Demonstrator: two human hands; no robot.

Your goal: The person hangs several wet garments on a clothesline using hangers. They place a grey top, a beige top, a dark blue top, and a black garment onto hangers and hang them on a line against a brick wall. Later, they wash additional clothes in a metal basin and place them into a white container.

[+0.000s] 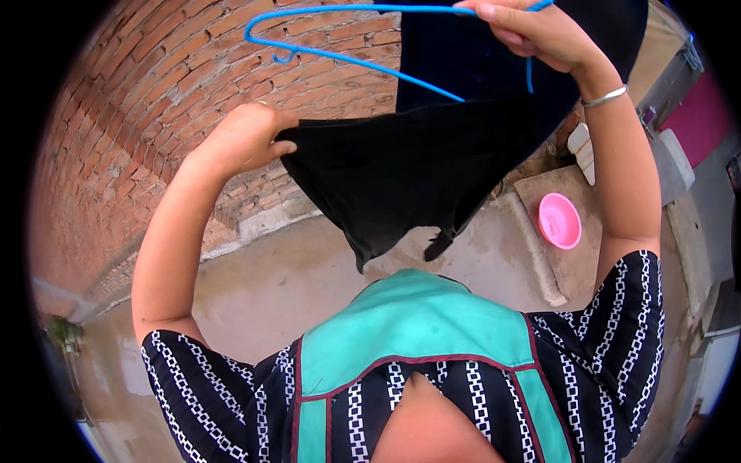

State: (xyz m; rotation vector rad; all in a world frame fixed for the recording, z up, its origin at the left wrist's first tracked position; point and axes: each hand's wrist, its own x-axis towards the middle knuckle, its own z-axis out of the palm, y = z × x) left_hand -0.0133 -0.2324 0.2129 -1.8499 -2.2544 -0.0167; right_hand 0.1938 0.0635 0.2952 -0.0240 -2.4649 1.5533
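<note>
A black garment (409,166), perhaps shorts, hangs spread in front of me, with its wide upper edge at the top. My left hand (241,139) pinches its upper left corner between thumb and fingers. Higher up, at the right, my right hand (544,37) grips one end of a blue clothes hanger (340,9), held sideways with its long bar uppermost. The hanger's lower arm slants down to the garment's upper edge, and where it ends is hidden there. Behind both hangs a larger dark navy cloth (444,50).
A brick wall (154,100) rises at the left and ahead. On a concrete slab (563,270) at the right stands a pink basin (559,221). The concrete floor (262,293) looks wet in patches. A pale container (583,150) lies beyond the basin.
</note>
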